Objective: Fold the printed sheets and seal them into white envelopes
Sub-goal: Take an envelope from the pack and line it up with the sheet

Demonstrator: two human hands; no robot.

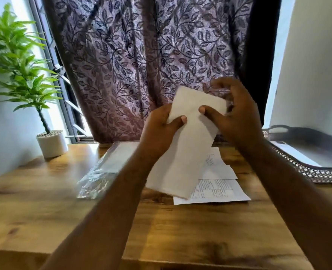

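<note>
White envelope, pinched in the fingers of your left hand and right hand, may crease if you tug unevenly.

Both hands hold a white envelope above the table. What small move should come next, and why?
Probably open the envelope at its top end: the right hand pinches there, the left hand grips its side, and the printed sheets lie on the table beneath, not yet inside.
</note>
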